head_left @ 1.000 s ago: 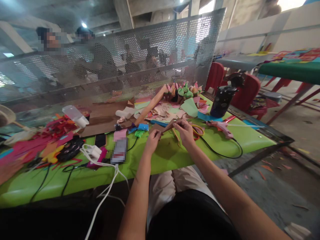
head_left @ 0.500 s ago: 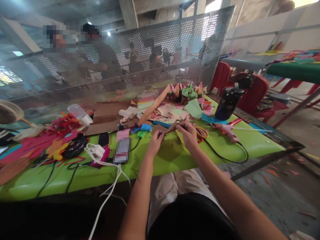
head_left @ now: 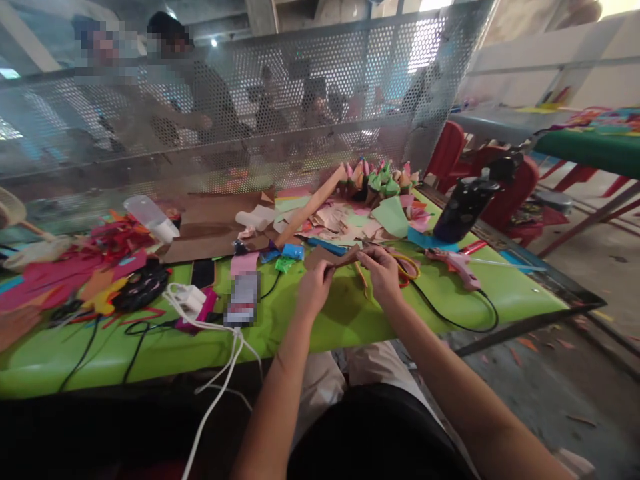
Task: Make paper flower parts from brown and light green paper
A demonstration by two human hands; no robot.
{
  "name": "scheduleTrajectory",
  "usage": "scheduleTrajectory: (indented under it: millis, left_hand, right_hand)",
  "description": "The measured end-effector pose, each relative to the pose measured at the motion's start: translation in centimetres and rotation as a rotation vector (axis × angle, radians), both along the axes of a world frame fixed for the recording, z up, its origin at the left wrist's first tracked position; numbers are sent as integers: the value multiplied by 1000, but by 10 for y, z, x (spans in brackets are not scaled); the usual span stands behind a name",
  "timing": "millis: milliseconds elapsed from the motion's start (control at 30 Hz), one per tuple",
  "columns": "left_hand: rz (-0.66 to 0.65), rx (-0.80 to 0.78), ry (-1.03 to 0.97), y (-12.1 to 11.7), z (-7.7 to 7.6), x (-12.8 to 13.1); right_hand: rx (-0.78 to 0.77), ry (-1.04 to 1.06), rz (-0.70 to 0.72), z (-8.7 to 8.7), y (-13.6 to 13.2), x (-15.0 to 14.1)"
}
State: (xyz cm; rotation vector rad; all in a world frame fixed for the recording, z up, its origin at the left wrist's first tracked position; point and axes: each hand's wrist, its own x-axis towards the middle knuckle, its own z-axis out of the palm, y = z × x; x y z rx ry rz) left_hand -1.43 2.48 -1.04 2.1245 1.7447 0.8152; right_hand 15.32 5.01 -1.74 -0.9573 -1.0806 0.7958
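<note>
Both hands pinch a piece of brown paper (head_left: 341, 257) above the near edge of the green-covered table (head_left: 345, 317). My left hand (head_left: 315, 288) grips its near left part, fingers closed. On its right end, my right hand (head_left: 381, 269) pinches it between thumb and fingers. Part of the paper is hidden behind the fingers. Just right of my right hand lie scissors with yellow and red handles (head_left: 407, 268), partly covered by it. A thin yellowish stick (head_left: 361, 279) rests on the table between the hands. Beyond them are paper scraps (head_left: 333, 220) and a row of paper flowers (head_left: 383, 179).
A pink glue gun (head_left: 457, 263) with a black cord and a dark bottle (head_left: 463, 210) stand to the right. A phone (head_left: 243, 300), white cables (head_left: 220, 383) and a clear bottle (head_left: 151, 219) are leftward. A perforated metal panel (head_left: 300, 120) borders the back. Another person's hand (head_left: 17, 327) rests far left.
My left hand has turned and shifted slightly along the brown paper, and the paper's angle has flattened a little. My right hand keeps its pinch. The camera view has shifted slightly.
</note>
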Motion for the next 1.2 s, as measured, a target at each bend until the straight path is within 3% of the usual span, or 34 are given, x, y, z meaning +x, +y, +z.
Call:
scheduleTrajectory:
  millis: [200,567,867,1200]
  left_hand:
    - [20,40,244,-5,5,2]
    - [-43,127,406,-11,9,6]
    - [-97,165,390,-13,8,9]
    - [-112,252,387,-16,7,10]
  right_hand:
    - [-65,54,31,-1,-2,1]
    - [-63,-6,28,4,-6,8]
    - [-170,42,66,6,-11,11]
    - [-181,30,62,18,-16,13]
